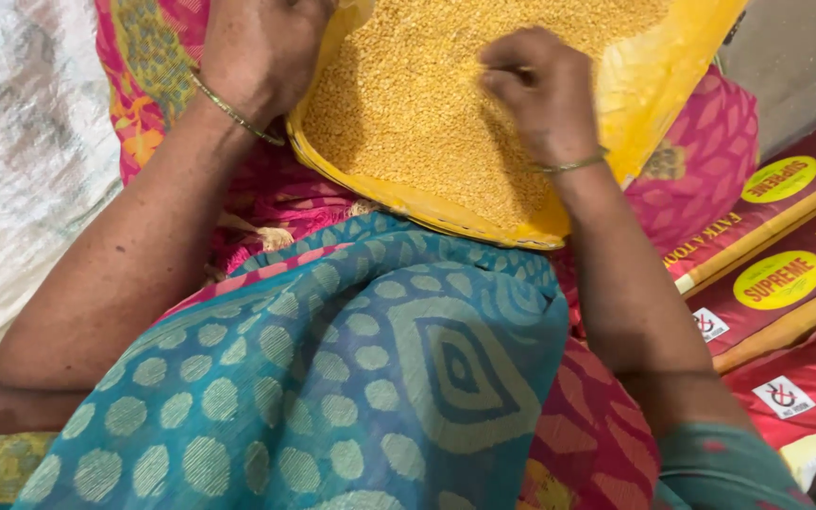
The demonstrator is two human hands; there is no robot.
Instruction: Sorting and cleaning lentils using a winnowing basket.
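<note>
A wide yellow tray [484, 219] rests tilted on my lap, filled with small yellow split lentils [417, 94]. My left hand [257, 52] grips the tray's left rim, with a thin gold bangle at the wrist. My right hand [535, 90] lies on the lentils near the tray's right side, fingers pinched together over the grains; what lies between the fingertips is too small to tell. A bangle circles that wrist too.
A teal patterned cloth [332, 378] over pink fabric [701, 151] covers my lap. A white woven sack [21, 151] lies at the left. Red and yellow printed sacks [786, 274] lie at the right, with a grey floor [795, 47] beyond.
</note>
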